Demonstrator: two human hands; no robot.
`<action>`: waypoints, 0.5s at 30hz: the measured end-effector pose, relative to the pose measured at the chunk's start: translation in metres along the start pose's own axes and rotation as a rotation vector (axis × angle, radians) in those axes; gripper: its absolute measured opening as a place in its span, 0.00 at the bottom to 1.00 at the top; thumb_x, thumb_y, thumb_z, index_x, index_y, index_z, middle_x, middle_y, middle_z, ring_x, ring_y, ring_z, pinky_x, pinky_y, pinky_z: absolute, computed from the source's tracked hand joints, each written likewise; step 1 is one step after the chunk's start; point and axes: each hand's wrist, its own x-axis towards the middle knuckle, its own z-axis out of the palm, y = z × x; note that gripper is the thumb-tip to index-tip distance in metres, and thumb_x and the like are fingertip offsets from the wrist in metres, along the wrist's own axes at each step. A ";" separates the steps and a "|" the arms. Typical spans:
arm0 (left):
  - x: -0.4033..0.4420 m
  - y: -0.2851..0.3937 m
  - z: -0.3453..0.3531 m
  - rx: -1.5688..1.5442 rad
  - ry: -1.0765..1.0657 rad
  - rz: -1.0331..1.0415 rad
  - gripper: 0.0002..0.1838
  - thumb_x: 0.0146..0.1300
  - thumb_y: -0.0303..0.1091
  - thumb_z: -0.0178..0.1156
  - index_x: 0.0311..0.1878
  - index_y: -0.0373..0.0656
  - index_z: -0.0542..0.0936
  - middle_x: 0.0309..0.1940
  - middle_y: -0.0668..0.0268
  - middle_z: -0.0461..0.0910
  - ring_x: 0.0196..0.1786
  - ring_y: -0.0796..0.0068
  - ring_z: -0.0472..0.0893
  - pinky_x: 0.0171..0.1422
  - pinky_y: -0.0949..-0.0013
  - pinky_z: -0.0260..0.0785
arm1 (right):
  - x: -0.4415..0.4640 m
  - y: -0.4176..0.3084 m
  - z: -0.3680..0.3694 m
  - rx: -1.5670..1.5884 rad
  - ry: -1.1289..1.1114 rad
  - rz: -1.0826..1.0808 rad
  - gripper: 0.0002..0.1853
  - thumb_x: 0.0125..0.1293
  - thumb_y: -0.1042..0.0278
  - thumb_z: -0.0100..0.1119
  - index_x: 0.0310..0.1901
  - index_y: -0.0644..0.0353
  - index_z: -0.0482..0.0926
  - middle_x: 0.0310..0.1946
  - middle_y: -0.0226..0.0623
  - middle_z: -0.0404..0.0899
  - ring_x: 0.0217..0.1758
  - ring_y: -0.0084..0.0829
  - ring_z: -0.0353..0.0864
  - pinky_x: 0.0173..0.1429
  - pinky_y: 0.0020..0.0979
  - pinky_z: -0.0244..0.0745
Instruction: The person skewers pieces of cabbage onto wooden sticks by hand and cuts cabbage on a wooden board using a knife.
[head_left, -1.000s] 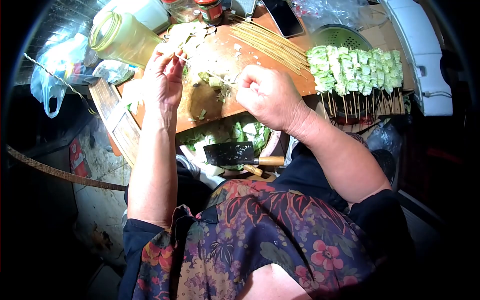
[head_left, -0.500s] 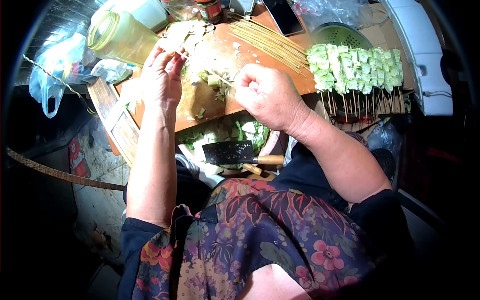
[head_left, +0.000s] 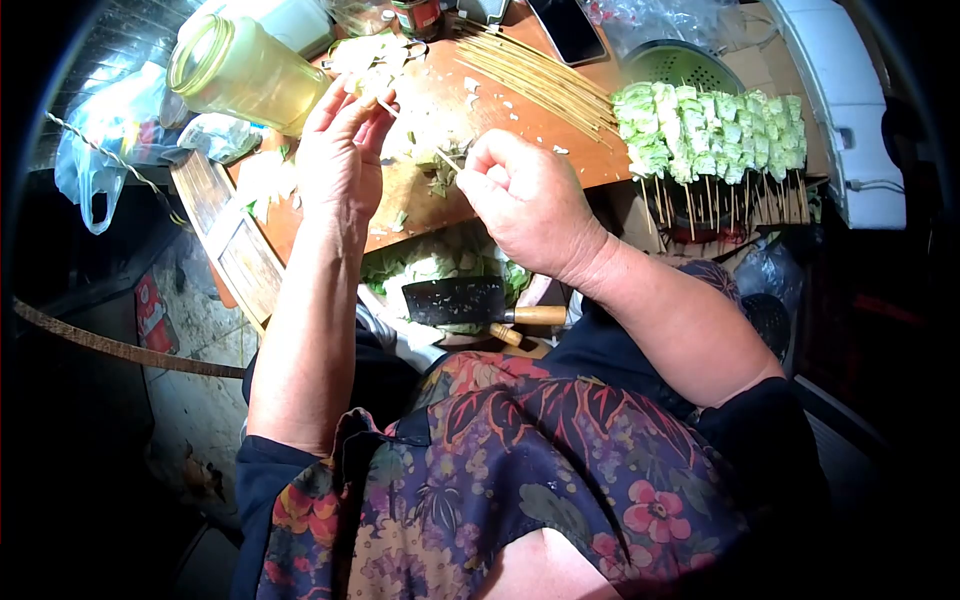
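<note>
My left hand (head_left: 350, 145) pinches a thin pale piece (head_left: 387, 106) between thumb and fingers, over the left part of the wooden board (head_left: 590, 165). To its right, my right hand (head_left: 520, 190) is curled round a thin skewer (head_left: 447, 158), whose pale end points up and left. Chopped greens (head_left: 440, 180) lie on the board between the hands. Several loose bamboo skewers (head_left: 535, 75) rest behind my right hand. At the right, skewers threaded with pale green leaf pieces (head_left: 705, 135) lie side by side, their bare ends toward me.
A cleaver (head_left: 455, 300) lies across a basin (head_left: 545, 285) of cut leaves below the board. A yellowish jar (head_left: 255, 80) stands at the left, near a blue plastic bag (head_left: 105, 150). A phone (head_left: 568, 30) and a green colander (head_left: 680, 65) are at the back.
My left hand has moved slightly right and up, closer to my right hand, with the pale piece in its fingers. The right hand has shifted slightly left with the skewer.
</note>
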 end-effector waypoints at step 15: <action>-0.009 -0.011 0.001 0.515 -0.167 0.012 0.16 0.61 0.24 0.56 0.53 0.35 0.78 0.45 0.60 0.81 0.41 0.73 0.81 0.51 0.70 0.74 | 0.028 0.010 -0.009 0.023 0.122 0.056 0.08 0.65 0.67 0.58 0.31 0.61 0.76 0.20 0.24 0.73 0.22 0.13 0.69 0.28 0.20 0.66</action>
